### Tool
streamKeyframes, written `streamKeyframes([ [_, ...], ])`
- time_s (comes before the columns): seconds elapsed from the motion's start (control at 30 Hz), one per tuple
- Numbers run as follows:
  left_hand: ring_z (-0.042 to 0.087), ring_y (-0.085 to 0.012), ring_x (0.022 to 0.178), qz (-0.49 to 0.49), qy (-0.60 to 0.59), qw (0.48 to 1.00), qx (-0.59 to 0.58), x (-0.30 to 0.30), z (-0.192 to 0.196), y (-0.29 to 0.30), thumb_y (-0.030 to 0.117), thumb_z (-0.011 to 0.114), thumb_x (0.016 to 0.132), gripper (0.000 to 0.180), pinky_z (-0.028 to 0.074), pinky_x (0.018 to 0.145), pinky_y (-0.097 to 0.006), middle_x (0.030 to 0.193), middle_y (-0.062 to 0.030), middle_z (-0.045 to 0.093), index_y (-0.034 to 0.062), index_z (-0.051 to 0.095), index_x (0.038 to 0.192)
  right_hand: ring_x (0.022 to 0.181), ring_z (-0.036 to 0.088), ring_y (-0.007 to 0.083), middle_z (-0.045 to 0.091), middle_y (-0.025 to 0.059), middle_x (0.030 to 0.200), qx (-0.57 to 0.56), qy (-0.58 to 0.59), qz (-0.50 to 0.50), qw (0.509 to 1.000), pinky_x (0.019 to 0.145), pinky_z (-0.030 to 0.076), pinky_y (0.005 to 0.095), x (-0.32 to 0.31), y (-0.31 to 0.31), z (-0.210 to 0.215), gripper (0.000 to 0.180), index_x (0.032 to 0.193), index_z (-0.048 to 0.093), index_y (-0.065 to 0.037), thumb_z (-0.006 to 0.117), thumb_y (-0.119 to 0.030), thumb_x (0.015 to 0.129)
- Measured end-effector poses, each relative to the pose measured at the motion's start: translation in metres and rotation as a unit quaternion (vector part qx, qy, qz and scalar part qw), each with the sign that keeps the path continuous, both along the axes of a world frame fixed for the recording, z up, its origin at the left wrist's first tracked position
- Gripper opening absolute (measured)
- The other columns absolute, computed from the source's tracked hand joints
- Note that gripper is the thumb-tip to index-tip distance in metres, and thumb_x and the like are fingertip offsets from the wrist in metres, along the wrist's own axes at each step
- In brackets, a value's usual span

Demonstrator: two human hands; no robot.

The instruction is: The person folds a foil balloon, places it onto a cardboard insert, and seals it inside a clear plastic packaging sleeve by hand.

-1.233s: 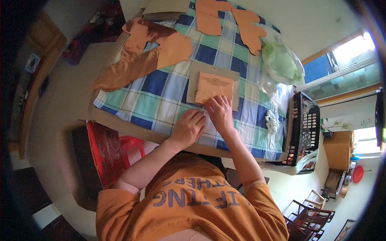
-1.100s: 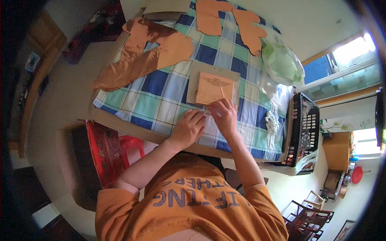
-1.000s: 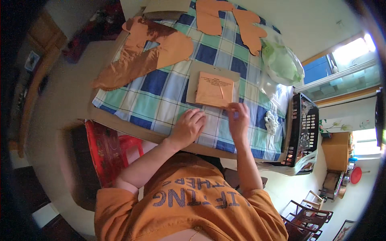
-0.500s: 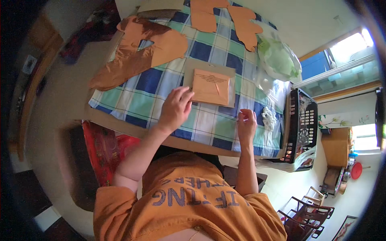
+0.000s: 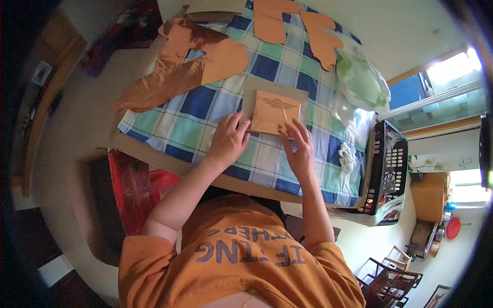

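Observation:
A flat clear packet (image 5: 277, 110) with a brown card backing and a folded orange sheet inside lies on the checked tablecloth (image 5: 241, 161) in front of me. My left hand (image 5: 230, 139) is beside the packet's left edge, fingers loosely bent and apart, fingertips at the edge. My right hand (image 5: 300, 151) reaches over the lower right corner, its spread fingertips touching the packet. Beyond it, to the left, lies a large flat copper-orange foil shape (image 5: 210, 61), like an uninflated balloon. Similar orange shapes, one at the far middle (image 5: 269, 23) and one farther right (image 5: 321, 41), lie flat.
A clear and green plastic bag (image 5: 362, 79) sits at the table's right side. Nearer me is a crumpled white bundle (image 5: 347, 156). A black slotted crate (image 5: 385, 167) stands against the right table edge. Brown card (image 5: 215, 6) lies at the far left.
My right hand has moved up and left from the bare cloth onto the packet's lower right corner. My left hand stays by the left edge. The whole view has shifted slightly.

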State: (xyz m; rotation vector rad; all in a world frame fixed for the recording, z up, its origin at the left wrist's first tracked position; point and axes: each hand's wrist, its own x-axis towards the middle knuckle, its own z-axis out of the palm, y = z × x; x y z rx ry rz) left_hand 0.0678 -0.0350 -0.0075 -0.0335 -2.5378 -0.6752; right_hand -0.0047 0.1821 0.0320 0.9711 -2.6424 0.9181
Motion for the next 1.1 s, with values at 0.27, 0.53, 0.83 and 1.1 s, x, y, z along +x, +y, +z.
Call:
streamKeyframes([
  [0.27,0.048,-0.0334,0.119,-0.004,-0.026,0.999,-0.029,0.002,0.005,-0.001,0.013,0.070,0.078,0.048,0.040,0.101,-0.045,0.125,-0.0158,0.051,0.0043,0.055,0.123,0.119,0.054,0.0352,0.053,0.0187,0.133,0.098,0.089,0.060,0.989,0.102,0.041,0.0441,-0.010,-0.017,-0.014,0.034,0.121,0.062,-0.007,0.065,-0.012,0.088],
  [0.53,0.047,-0.0330,0.119,-0.005,-0.008,1.000,-0.030,0.003,-0.002,-0.002,0.014,0.071,0.077,0.049,0.040,0.101,-0.046,0.124,-0.0155,0.051,0.0047,0.055,0.123,0.072,0.061,0.0246,0.064,0.0116,0.083,-0.036,-0.035,-0.189,0.981,0.064,0.049,0.0346,-0.007,0.044,-0.015,0.012,0.091,0.063,-0.001,0.065,-0.013,0.088],
  [0.83,0.048,-0.0335,0.118,-0.031,0.001,0.999,-0.006,0.000,0.006,0.003,0.012,0.071,0.075,0.050,0.039,0.101,-0.048,0.123,-0.0165,0.053,0.0044,0.054,0.122,0.072,0.060,0.0247,0.060,0.0116,0.084,0.000,-0.052,-0.202,0.978,0.067,0.048,0.0366,0.015,0.043,-0.025,0.016,0.103,0.069,-0.007,0.064,-0.009,0.088],
  [1.1,0.046,-0.0338,0.125,-0.023,-0.008,0.998,-0.051,0.000,-0.004,0.003,0.021,0.069,0.081,0.052,0.035,0.107,-0.049,0.131,-0.0179,0.052,0.0049,0.052,0.128,0.080,0.060,0.0323,0.058,0.0123,0.087,0.062,-0.031,-0.179,0.981,0.075,0.048,0.0409,0.026,0.026,-0.019,0.048,0.133,0.057,-0.017,0.056,-0.003,0.087],
])
